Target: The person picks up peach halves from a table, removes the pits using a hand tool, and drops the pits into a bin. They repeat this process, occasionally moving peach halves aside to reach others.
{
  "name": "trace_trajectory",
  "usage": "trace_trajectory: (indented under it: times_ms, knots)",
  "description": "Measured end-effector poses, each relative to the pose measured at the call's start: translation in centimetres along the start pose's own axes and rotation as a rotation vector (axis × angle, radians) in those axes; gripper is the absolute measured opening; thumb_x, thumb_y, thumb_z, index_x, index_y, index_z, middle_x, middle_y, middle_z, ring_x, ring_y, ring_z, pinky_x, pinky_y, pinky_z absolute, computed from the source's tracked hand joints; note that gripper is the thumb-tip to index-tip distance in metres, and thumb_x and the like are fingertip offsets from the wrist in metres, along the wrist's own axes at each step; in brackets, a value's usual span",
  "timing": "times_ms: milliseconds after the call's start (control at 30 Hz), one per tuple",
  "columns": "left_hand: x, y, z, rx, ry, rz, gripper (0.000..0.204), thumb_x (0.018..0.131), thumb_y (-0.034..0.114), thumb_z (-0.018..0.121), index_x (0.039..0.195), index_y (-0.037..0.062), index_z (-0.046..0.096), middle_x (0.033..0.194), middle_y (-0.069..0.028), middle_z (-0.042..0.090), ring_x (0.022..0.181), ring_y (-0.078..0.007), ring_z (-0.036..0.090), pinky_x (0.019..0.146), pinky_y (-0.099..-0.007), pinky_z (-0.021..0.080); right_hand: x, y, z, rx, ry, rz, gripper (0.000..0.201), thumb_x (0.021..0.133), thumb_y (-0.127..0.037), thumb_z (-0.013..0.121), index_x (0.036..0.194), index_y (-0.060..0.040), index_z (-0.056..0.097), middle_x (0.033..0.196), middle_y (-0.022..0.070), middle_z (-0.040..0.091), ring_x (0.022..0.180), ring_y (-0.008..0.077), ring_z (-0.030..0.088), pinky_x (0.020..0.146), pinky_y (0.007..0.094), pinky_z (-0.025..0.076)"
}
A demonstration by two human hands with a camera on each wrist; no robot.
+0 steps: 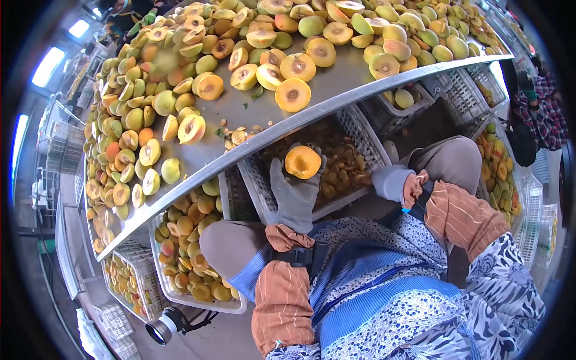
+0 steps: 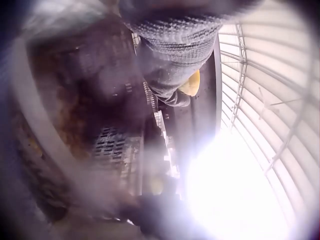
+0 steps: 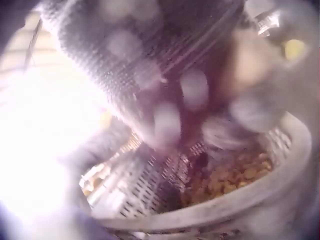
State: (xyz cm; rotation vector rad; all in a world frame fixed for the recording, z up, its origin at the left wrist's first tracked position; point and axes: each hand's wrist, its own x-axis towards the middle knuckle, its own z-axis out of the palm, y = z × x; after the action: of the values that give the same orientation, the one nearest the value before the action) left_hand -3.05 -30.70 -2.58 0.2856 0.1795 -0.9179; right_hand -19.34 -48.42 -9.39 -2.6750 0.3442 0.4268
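Head view: gripping a fruit [image 1: 302, 162] in the left hand [image 1: 295, 197] above a crate [image 1: 366, 137] of scraps [image 1: 345, 168], probably for catching more; holding the right hand [image 1: 392, 182] near the rim, unclear whether open or closed.

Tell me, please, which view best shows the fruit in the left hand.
The head view, where the fruit is clear and largely unblocked. Left wrist shows only part; right wrist is too blurred to tell.

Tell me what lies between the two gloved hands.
In the head view, a crate of brownish pieces shows between the left hand and the right hand.
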Motion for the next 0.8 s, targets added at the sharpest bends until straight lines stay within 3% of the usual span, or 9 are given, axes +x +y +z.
trace_trajectory:
  times_ms: [67, 133, 200, 333, 400, 567, 700, 767, 800]
  knots:
    - [0.0, -0.1, -0.6, -0.006, -0.013, 0.008, 0.038, 0.085, 0.031, 0.042, 0.105, -0.0004, 0.048, 0.103, -0.0152, 0.052, 0.097, -0.0353, 0.049, 0.086, -0.0500, 0.039, 0.2, -0.6, -0.6, -0.127, -0.106, -0.086, 0.032, 0.081, -0.030, 0.044, 0.097, -0.0034, 0.053, 0.082, 0.0189, 0.060, 0.076, 0.0352, 0.057, 0.066, 0.0426, 0.043]
    - [-0.2, -0.1, -1.0, 0.000, -0.048, 0.035, 0.035, 0.084, 0.027, 0.043, 0.105, -0.0002, 0.048, 0.103, -0.0157, 0.053, 0.097, -0.0343, 0.050, 0.086, -0.0496, 0.040, -0.5, -5.1, -5.1, -0.027, 0.165, 0.184, 0.027, 0.083, -0.027, 0.040, 0.082, -0.0049, 0.055, 0.072, 0.0120, 0.061, 0.066, 0.0239, 0.060, 0.061, 0.0368, 0.044]
    - [-0.3, -0.1, -0.9, 0.100, -0.014, 0.034, 0.033, 0.084, 0.024, 0.046, 0.106, 0.0004, 0.048, 0.101, -0.0157, 0.054, 0.097, -0.0296, 0.051, 0.087, -0.0490, 0.039, -1.2, -3.9, -3.9, -0.090, 0.060, 0.112, 0.029, 0.083, -0.029, 0.040, 0.076, -0.0041, 0.054, 0.065, 0.0104, 0.059, 0.059, 0.0240, 0.059, 0.057, 0.0372, 0.043]
    - [-0.7, -0.7, -1.3, 0.139, -0.045, 0.011, 0.030, 0.082, 0.015, 0.051, 0.109, 0.0035, 0.047, 0.105, -0.0110, 0.052, 0.097, -0.0243, 0.052, 0.086, -0.0433, 0.043, -0.8, -3.3, -3.2, -0.029, 0.002, 0.077, 0.031, 0.080, -0.030, 0.050, 0.086, -0.0001, 0.055, 0.073, 0.0190, 0.058, 0.067, 0.0320, 0.057, 0.061, 0.0379, 0.044]
    - [-2.0, -1.2, 0.1, 0.257, -0.024, 0.080, 0.030, 0.084, 0.011, 0.050, 0.112, 0.0004, 0.046, 0.104, -0.0117, 0.053, 0.097, -0.0232, 0.053, 0.086, -0.0430, 0.044, -0.2, -2.8, -2.4, 0.193, 0.086, 0.029, 0.039, 0.073, -0.040, 0.059, 0.084, -0.0033, 0.051, 0.075, 0.0166, 0.058, 0.071, 0.0334, 0.056, 0.063, 0.0408, 0.042]
    - [-10.1, 3.3, 5.9, 0.617, -0.037, 0.226, 0.036, 0.087, 0.018, 0.049, 0.117, 0.0010, 0.041, 0.107, -0.0103, 0.052, 0.099, -0.0199, 0.051, 0.087, -0.0338, 0.044, -1.8, -7.6, -6.1, 0.169, -0.016, -0.006, 0.036, 0.081, -0.036, 0.051, 0.080, -0.0001, 0.052, 0.071, 0.0202, 0.058, 0.070, 0.0367, 0.056, 0.061, 0.0419, 0.042]
    - [-17.1, 11.2, 4.0, 1.345, 0.413, 0.859, 0.033, 0.089, 0.021, 0.046, 0.116, 0.0025, 0.042, 0.108, -0.0085, 0.052, 0.096, -0.0181, 0.052, 0.081, -0.0302, 0.045, -2.3, -9.4, -7.9, 0.233, -0.121, 0.028, 0.033, 0.082, -0.033, 0.051, 0.079, 0.0003, 0.051, 0.064, 0.0195, 0.055, 0.061, 0.0348, 0.055, 0.055, 0.0394, 0.041]
    - [-19.2, 15.1, 1.6, 1.198, 0.672, 1.017, 0.029, 0.089, 0.022, 0.043, 0.113, 0.0047, 0.045, 0.101, -0.0073, 0.053, 0.088, -0.0168, 0.052, 0.077, -0.0282, 0.046, -2.2, -10.1, -8.1, 0.299, -0.147, -0.007, 0.032, 0.082, -0.031, 0.052, 0.080, 0.0007, 0.049, 0.058, 0.0164, 0.053, 0.047, 0.0280, 0.053, 0.047, 0.0371, 0.039]
    - [-19.9, 17.2, -0.5, 0.834, 0.714, 1.000, 0.026, 0.089, 0.021, 0.042, 0.110, 0.0062, 0.047, 0.096, -0.0071, 0.053, 0.083, -0.0168, 0.052, 0.075, -0.0283, 0.046, -2.2, -10.7, -8.3, 0.294, -0.153, -0.016, 0.032, 0.082, -0.031, 0.052, 0.080, 0.0007, 0.049, 0.058, 0.0164, 0.053, 0.047, 0.0280, 0.053, 0.047, 0.0371, 0.039]
